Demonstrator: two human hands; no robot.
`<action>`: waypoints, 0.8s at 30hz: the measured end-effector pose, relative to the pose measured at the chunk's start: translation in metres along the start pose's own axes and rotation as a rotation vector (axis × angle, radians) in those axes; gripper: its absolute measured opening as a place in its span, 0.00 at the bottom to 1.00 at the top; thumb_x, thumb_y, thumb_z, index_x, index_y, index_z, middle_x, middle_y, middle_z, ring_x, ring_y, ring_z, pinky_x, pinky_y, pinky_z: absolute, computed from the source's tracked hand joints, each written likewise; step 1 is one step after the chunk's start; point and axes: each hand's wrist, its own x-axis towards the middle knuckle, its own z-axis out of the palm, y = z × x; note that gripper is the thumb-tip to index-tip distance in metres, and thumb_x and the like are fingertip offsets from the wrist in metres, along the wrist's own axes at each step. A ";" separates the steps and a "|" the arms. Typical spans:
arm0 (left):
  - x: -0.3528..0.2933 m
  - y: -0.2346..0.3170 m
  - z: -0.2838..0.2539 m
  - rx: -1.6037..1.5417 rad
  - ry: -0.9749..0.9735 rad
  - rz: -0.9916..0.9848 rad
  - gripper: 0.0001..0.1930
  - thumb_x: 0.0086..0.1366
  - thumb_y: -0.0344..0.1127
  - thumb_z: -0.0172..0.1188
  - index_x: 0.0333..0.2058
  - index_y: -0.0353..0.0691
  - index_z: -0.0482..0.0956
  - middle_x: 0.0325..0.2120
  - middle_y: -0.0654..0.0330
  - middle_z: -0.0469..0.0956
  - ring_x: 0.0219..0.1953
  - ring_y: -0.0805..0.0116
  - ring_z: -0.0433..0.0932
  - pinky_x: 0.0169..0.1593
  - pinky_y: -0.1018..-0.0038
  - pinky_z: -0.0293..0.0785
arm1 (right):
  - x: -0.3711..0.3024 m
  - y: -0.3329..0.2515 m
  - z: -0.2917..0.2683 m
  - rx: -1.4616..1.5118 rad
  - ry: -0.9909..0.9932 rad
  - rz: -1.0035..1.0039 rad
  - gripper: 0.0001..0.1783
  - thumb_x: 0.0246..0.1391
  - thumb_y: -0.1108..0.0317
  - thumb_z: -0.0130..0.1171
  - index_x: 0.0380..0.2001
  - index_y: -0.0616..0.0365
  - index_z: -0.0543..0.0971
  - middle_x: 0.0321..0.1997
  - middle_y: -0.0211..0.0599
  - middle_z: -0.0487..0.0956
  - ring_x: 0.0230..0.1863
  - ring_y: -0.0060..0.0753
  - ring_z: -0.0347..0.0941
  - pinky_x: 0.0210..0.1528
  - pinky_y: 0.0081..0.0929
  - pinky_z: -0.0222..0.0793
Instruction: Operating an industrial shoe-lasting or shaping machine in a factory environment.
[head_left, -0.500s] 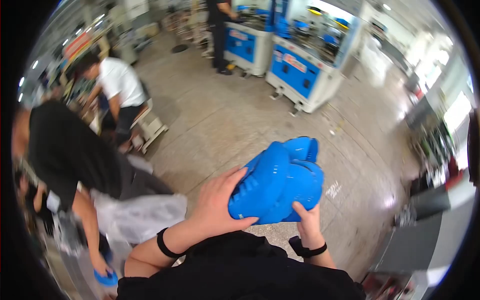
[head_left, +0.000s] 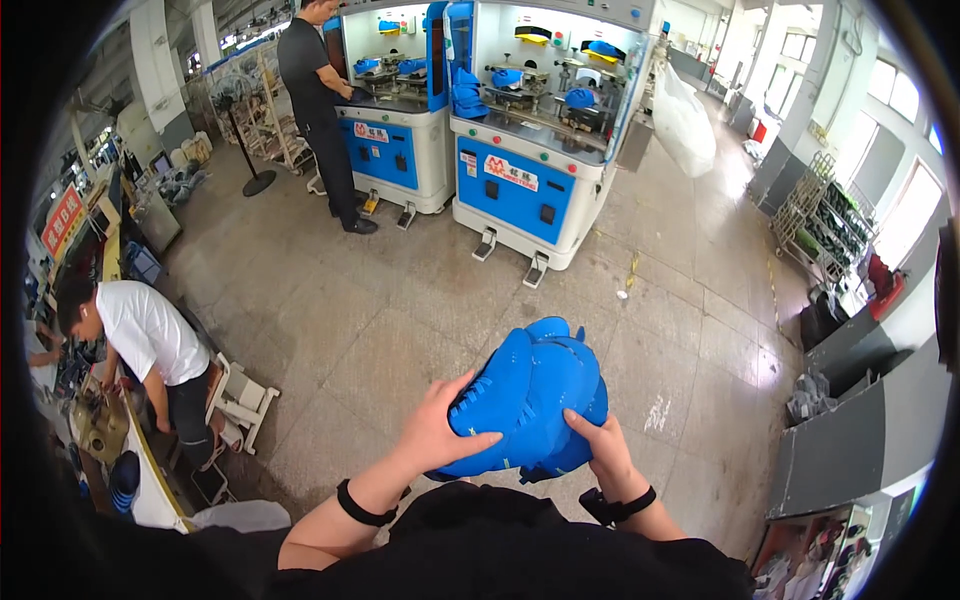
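A bunch of blue shoe uppers is held out in front of my chest, pressed together and overlapping. My left hand grips the left side, thumb on top and the other fingers along the far edge and beneath. On the right side, my right hand holds them with the thumb on top; its other fingers are mostly hidden underneath. Small pale marks and slits show on the blue material. A dark band is on each wrist.
Ahead stand two white-and-blue machines with blue uppers on the right one. A person in dark clothes works at the left machine. Someone in a white shirt sits at the left. Wheeled racks and grey partitions line the right.
My view has turned left and lifted, bringing the machines fuller into sight. The nearby person in black has mostly left the picture. Both hands still hold the uppers, now slightly lower.
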 end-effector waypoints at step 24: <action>0.624 -0.187 -0.053 -0.591 -0.257 -0.369 0.39 0.57 0.49 0.71 0.60 0.34 0.63 0.51 0.48 0.72 0.52 0.62 0.75 0.54 0.67 0.73 | 0.583 -0.188 0.019 -0.008 -0.018 0.059 0.22 0.52 0.74 0.63 0.50 0.70 0.74 0.44 0.41 0.81 0.40 0.30 0.80 0.48 0.29 0.76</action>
